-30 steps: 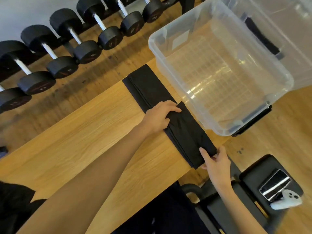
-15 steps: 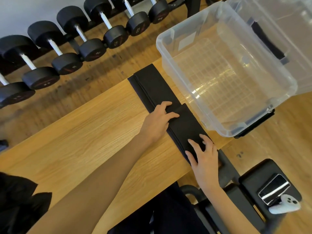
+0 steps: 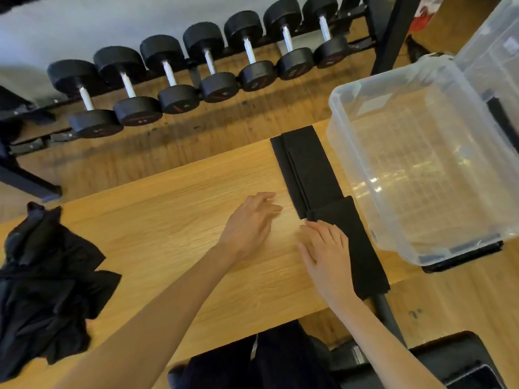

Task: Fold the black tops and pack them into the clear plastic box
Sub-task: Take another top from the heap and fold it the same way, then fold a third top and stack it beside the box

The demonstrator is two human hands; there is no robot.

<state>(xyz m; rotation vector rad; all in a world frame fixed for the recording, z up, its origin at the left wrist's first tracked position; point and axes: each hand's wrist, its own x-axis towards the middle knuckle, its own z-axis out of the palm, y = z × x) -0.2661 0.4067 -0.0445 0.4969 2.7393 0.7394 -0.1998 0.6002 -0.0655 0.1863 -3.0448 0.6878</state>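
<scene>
**Head view: two flat hands beside a folded black top**

Head camera looks down on a wooden table [image 3: 174, 226]. The left hand [image 3: 250, 223] lies with fingers straight and slightly spread on bare wood, holding nothing, just left of the folded black top [image 3: 323, 192]. The right hand [image 3: 327, 256] is also flat and unclenched, its outer fingers resting on the near, doubled-over part of that top; how firmly it presses cannot be told. The clear plastic box [image 3: 415, 169] stands just right of the strip, beyond the right hand. A heap of black tops [image 3: 47, 284] lies well left of the left hand, partly cut off by the picture's edge. Dumbbells [image 3: 196, 71] line a rack beyond the table.
</scene>
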